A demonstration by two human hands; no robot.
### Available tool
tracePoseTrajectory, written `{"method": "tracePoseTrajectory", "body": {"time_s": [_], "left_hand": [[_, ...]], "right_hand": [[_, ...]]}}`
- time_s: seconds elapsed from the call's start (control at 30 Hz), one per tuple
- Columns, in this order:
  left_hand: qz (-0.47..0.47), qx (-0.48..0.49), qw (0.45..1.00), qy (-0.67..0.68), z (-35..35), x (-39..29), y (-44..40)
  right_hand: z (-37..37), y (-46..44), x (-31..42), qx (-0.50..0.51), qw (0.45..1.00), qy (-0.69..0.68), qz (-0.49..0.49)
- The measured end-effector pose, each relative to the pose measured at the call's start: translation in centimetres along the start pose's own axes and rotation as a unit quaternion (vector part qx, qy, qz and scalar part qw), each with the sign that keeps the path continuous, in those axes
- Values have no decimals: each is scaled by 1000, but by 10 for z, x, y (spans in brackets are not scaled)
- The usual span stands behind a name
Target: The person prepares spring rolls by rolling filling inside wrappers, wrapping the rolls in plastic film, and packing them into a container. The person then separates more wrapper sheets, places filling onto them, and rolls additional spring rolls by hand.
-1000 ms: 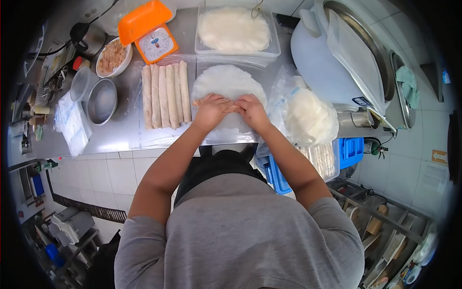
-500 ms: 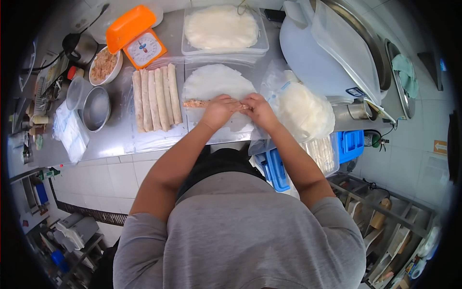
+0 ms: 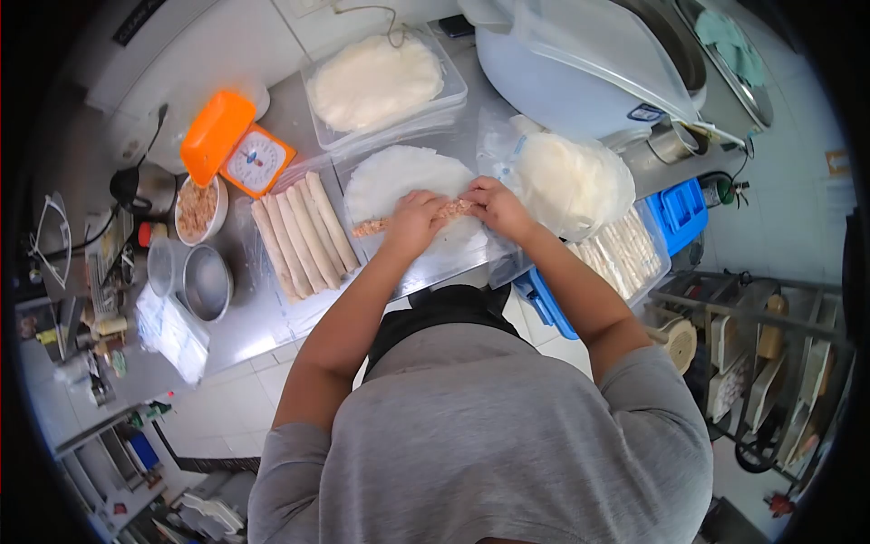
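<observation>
A round white wrapper sheet (image 3: 394, 174) lies on plastic at the counter's front, with a strip of pinkish minced filling (image 3: 370, 227) across it. My left hand (image 3: 415, 222) is over the strip's middle, its fingers curled together on the filling. At the strip's right end my right hand (image 3: 497, 207) pinches the filling with thumb and fingertips. A short length of filling shows between the hands. Left of the sheet, several long pale rolls (image 3: 304, 236) lie side by side. A bag of stacked white wrappers (image 3: 575, 181) sits just right of my right hand.
Behind the sheet stands a clear tub (image 3: 453, 98) of white wrappers. An orange scale (image 3: 257, 161), a bowl of minced filling (image 3: 199, 210) and a metal bowl (image 3: 207, 283) are at left. A white tub (image 3: 562, 82) stands back right; packed rolls (image 3: 621, 258) are front right.
The view has tilted. My hands were close together over the filling; now they are farther apart, and more of the strip shows between them.
</observation>
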State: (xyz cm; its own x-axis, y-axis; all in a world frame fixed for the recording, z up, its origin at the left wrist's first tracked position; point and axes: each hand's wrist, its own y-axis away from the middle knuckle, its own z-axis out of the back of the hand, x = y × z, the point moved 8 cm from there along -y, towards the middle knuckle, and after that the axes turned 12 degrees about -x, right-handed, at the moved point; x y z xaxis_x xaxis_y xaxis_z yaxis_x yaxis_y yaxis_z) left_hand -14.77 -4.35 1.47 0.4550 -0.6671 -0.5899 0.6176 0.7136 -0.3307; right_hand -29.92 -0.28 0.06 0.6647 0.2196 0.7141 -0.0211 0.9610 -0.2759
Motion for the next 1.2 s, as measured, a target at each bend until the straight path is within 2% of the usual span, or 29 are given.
{"method": "tracePoseTrajectory", "body": {"time_s": [0.07,0.17,0.27,0.37,0.4,0.47,0.5,0.53,0.67,0.73,0.83,0.93,0.97,1.03,1.07,1.13,1.17,1.2], "left_hand": [[5,-12,999,-45,27,8,13],[58,42,991,-117,59,53,40],[44,-29,988,-144,101,40,48],[-49,70,991,-101,80,13,77],[-86,42,989,-116,73,7,87],[-77,41,986,-144,61,15,91],[-74,41,984,-157,60,15,87],[-77,-10,989,-130,68,12,81],[42,-78,993,-78,90,39,47],[79,-129,988,-40,95,59,26],[162,-87,982,-45,77,97,5],[120,-119,968,-187,74,99,-4],[65,-144,968,-195,74,89,-4],[-47,-192,958,-208,84,40,-8],[-43,-134,974,-179,72,34,-8],[-27,-13,993,-113,46,26,5],[-11,-1,992,-124,44,31,12],[5,10,991,-135,44,38,17]], "right_hand": [[11,-2,10,20,997,-45,-61],[31,14,46,-28,996,77,36],[10,26,66,38,985,87,144],[-8,34,58,45,974,130,182],[-10,35,60,55,973,138,177],[-11,30,64,65,971,157,168],[-6,25,65,26,977,142,157],[-1,21,66,-11,981,128,147],[10,-14,48,-121,981,141,58],[1,-33,33,-136,982,133,13],[-11,-52,14,-133,981,134,-36],[-10,-58,14,-162,972,164,-45],[-9,-58,17,-179,967,177,-43],[-9,-57,42,-246,951,184,41],[-9,-52,54,-277,939,186,84],[-33,-41,64,-142,975,147,90],[-45,-37,67,-74,985,127,92],[-44,-32,65,-69,986,126,88]]}}
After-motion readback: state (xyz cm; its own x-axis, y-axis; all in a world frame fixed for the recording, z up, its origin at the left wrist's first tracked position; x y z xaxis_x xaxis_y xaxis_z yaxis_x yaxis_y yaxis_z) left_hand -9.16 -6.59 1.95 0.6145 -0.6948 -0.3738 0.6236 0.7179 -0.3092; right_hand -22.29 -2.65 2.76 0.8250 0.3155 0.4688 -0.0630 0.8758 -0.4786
